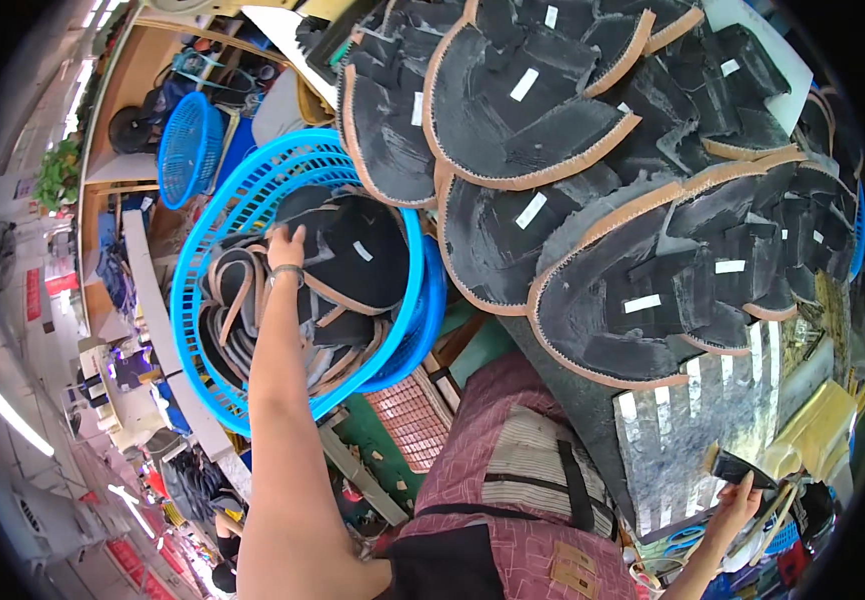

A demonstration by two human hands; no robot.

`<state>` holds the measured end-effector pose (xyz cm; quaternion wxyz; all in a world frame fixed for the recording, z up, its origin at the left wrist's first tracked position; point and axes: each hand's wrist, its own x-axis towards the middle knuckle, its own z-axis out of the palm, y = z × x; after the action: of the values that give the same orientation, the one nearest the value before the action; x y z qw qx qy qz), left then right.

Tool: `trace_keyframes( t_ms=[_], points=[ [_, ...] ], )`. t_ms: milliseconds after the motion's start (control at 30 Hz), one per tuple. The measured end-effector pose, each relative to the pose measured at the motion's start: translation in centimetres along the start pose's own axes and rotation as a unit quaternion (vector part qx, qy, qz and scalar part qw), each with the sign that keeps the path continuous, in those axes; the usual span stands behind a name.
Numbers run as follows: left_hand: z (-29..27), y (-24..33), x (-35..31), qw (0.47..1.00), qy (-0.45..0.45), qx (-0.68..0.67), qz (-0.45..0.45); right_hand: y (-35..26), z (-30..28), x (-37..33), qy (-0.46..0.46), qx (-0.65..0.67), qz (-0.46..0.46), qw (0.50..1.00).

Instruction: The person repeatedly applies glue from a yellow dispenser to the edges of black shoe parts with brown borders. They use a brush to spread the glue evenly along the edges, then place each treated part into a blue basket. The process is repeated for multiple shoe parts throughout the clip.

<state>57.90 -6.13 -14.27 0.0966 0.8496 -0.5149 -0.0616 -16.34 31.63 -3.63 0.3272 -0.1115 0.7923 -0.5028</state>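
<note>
My left hand (287, 250) reaches into a large blue plastic basket (189, 300) at the left, its fingers closed on the edge of a black shoe-upper piece (353, 245). That piece has a tan border and a small white label. More curled pieces lie heaped around and under it. At the lower right, my right hand (736, 508) grips a brush (739, 468) with a dark handle and a light bristle end. The bristles are over a worn board with white stripes (688, 420).
Overlapping black pieces with tan edges (523, 110) cover the table, some smeared whitish. A yellowish container (818, 430) stands right of the board. Another blue basket (191, 150) sits at the far left; a red crate (411, 420) is on the green floor.
</note>
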Motion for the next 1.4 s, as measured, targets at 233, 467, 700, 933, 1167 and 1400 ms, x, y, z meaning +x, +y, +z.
trace_keyframes(
  t_ms=[233,467,700,933,1167,1400],
  points=[
    [4.6,5.3,-6.1,0.992,0.09,-0.085,-0.009,-1.4,0.8,1.3,-0.08,0.034,-0.001,0.996],
    [-18.8,21.6,-12.3,0.881,-0.331,0.029,0.336,-1.4,-1.0,0.5,0.153,0.101,0.051,0.982],
    [-9.5,41.6,-30.3,0.478,-0.649,-0.08,0.587,-2.3,-8.2,2.9,0.232,-0.048,-0.152,0.96],
    [0.4,47.9,-49.7,0.305,-0.545,-0.014,0.781,-0.5,-10.5,7.7,0.2,-0.157,-0.184,0.95],
    [2.7,43.2,-48.1,0.427,-0.252,-0.145,0.856,0.1,-9.0,4.1,0.001,0.17,0.018,0.985],
    [3.1,41.6,-48.1,0.443,-0.307,-0.116,0.834,-1.8,-0.7,5.8,-0.089,-0.157,-0.276,0.944]
  ],
)
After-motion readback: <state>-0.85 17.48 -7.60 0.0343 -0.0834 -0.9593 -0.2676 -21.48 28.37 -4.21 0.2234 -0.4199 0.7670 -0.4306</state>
